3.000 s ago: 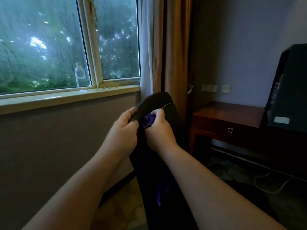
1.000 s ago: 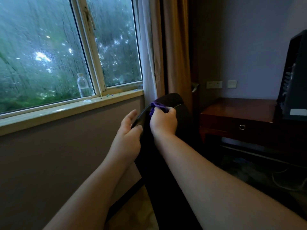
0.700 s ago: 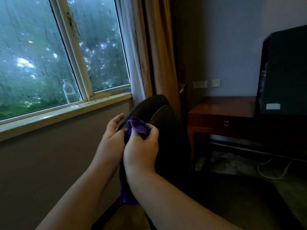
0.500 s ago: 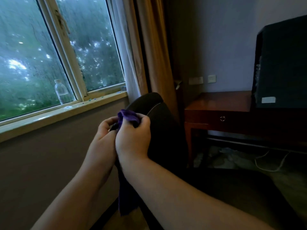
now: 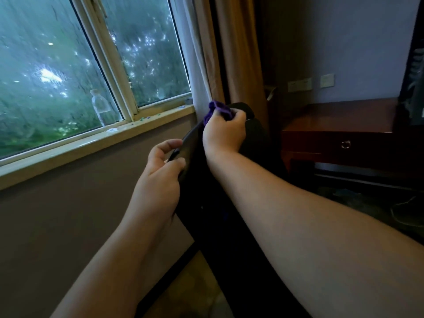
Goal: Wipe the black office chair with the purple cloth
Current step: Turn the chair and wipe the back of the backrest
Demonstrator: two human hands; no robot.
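Note:
The black office chair [image 5: 254, 143] stands in front of me with its backrest top near the window corner. My right hand [image 5: 223, 131] grips the bunched purple cloth [image 5: 218, 111] and presses it against the top edge of the backrest. My left hand [image 5: 164, 166] holds the left rim of the backrest lower down, fingers curled round the edge. Most of the cloth is hidden inside my right fist and behind my forearm.
A window with a sill [image 5: 75, 143] runs along the left; a clear plastic bottle [image 5: 99, 106] stands on it. Curtains [image 5: 231, 53] hang just behind the chair. A dark wooden desk [image 5: 339, 131] with a drawer stands to the right, cables on the floor beneath it.
My right hand has carried the cloth up to the top edge of the backrest. My left hand has slid apart from it and sits lower on the left rim. The view has shifted.

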